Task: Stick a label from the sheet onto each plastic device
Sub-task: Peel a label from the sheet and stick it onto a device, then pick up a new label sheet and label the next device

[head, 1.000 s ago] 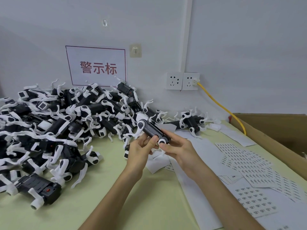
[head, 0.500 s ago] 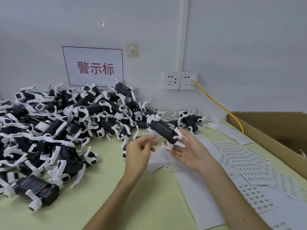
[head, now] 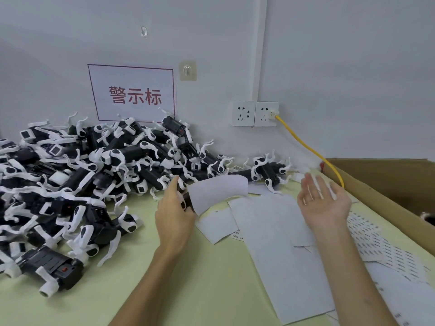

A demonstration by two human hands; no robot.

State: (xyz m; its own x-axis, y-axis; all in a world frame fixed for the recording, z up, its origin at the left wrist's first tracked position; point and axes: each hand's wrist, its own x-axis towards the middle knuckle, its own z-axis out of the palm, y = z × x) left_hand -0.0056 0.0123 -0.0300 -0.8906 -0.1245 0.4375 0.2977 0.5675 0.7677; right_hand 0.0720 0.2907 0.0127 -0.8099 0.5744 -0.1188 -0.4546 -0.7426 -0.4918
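My right hand (head: 323,203) hangs palm up with its fingers (head: 313,184) spread straight, and it holds nothing. My left hand (head: 175,215) reaches forward with its fingers curled against the near edge of a curled blank sheet (head: 219,189). Something dark and white shows between those fingers and the paper, but I cannot tell whether they grip a device, the sheet, or neither. The pile (head: 94,175) of black-and-white devices lies left of and beyond my left fingers, its nearest pieces just beside them. One separate device (head: 268,170) sits beyond my right fingers and to their left. The label sheets (head: 381,245) lie flat below and to the right of my right palm, and the open box (head: 386,182) stands further right. As I judge it, this is the interval between two devices, with no device presented for labelling. The next move calls for my left fingers to draw one device clear of the pile, and for my right fingers to drop to a label sheet and peel one label by its edge.
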